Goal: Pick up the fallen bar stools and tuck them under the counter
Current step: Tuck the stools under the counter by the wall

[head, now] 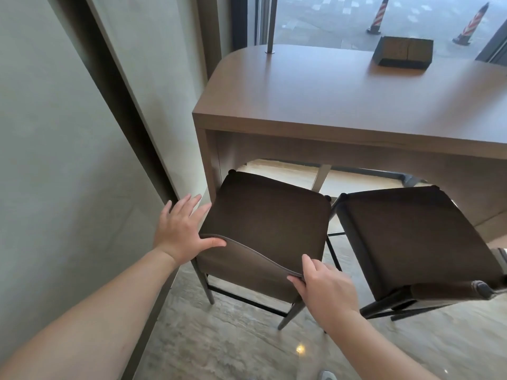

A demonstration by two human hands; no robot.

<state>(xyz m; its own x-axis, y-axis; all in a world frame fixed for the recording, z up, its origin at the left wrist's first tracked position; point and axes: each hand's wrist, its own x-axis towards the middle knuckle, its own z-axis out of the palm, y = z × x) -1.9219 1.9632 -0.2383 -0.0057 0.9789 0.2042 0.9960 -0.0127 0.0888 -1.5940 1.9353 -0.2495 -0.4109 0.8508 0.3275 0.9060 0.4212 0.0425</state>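
Two dark brown bar stools stand upright in front of the wooden counter (343, 105). The left stool (266, 218) has its seat front just under the counter's edge. My left hand (181, 229) rests at the left end of its low curved backrest, thumb on the rim and fingers spread apart. My right hand (326, 289) grips the right end of the same backrest. The right stool (411, 234) stands beside it, turned at an angle, its seat front under the counter.
A pale wall (68, 133) with a dark vertical trim runs close on the left. A dark box (403, 52) and a metal post (271, 26) are on the counter. A window behind shows striped traffic cones outside. The floor (219, 338) is polished stone.
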